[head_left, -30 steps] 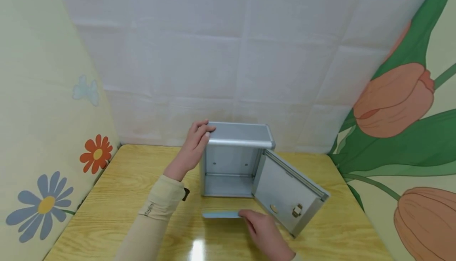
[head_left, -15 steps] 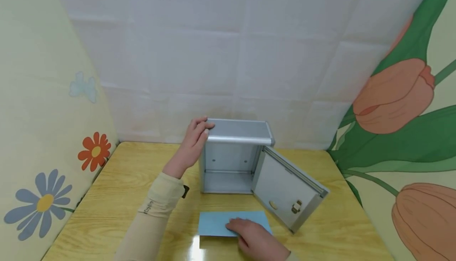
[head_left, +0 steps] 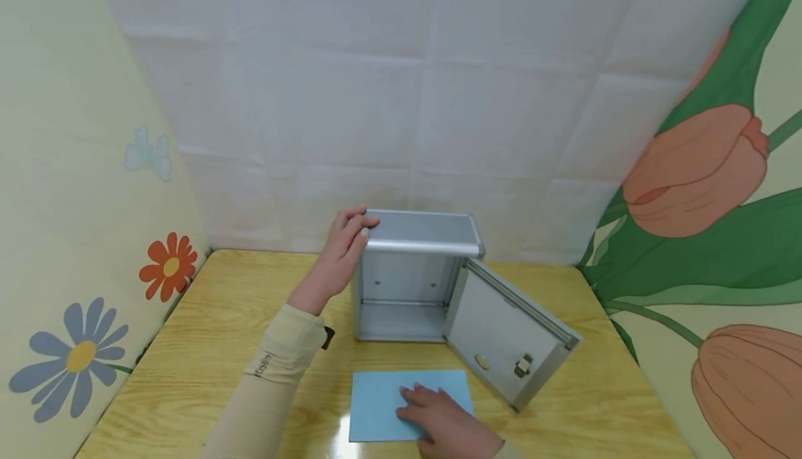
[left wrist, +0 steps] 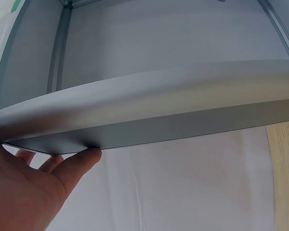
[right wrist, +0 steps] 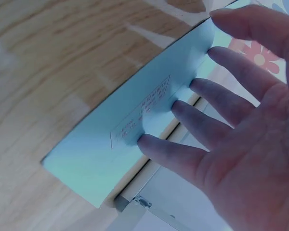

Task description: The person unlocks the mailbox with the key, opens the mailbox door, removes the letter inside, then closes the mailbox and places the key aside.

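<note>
A grey metal letter box (head_left: 407, 316) stands on the table with its front door (head_left: 495, 333) swung out to the right. My left hand (head_left: 341, 253) rests on the box's top left corner; in the left wrist view its fingertips touch the top panel (left wrist: 173, 132). A light-blue envelope (head_left: 379, 403) lies flat on the table in front of the box. Spread fingers of my right hand (head_left: 447, 424) rest on its right part. Small red print inside a thin frame shows on the envelope (right wrist: 86, 159) in the right wrist view.
A lock (head_left: 523, 365) and a round cutout (head_left: 481, 361) are near the door's free edge, which juts over the wood-grain table (head_left: 250, 320). A white cloth (head_left: 313, 97) hangs behind, with flower-painted panels (head_left: 81, 354) at both sides.
The envelope, earlier held almost edge-on in my right hand, has tipped down flat onto the table. My right fingers have spread over it. The left hand has stayed on the box.
</note>
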### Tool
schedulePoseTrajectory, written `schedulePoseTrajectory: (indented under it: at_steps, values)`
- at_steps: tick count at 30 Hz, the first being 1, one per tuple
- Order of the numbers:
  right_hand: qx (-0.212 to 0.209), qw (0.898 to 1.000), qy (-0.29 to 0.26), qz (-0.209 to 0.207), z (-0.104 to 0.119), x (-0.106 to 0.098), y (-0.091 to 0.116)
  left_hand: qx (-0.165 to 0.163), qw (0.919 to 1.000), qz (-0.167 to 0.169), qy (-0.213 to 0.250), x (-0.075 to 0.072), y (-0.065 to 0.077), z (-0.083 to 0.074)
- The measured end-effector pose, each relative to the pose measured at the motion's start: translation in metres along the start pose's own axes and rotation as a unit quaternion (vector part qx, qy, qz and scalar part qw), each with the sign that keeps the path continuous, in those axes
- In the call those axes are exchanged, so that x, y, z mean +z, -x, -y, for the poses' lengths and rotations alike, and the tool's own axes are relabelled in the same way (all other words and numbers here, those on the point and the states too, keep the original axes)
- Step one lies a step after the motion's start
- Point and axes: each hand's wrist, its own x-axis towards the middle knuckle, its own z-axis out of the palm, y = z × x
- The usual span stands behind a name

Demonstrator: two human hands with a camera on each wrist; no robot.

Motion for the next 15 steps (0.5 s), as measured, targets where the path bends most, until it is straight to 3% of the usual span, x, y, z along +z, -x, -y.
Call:
schedulePoseTrajectory:
  at_steps: [15]
  values:
    - [0.021,0.999,0.020,-0.030,-0.003,-0.001,-0.014,-0.001,1.0000,0.000,0.005,0.001,0.001,0.001]
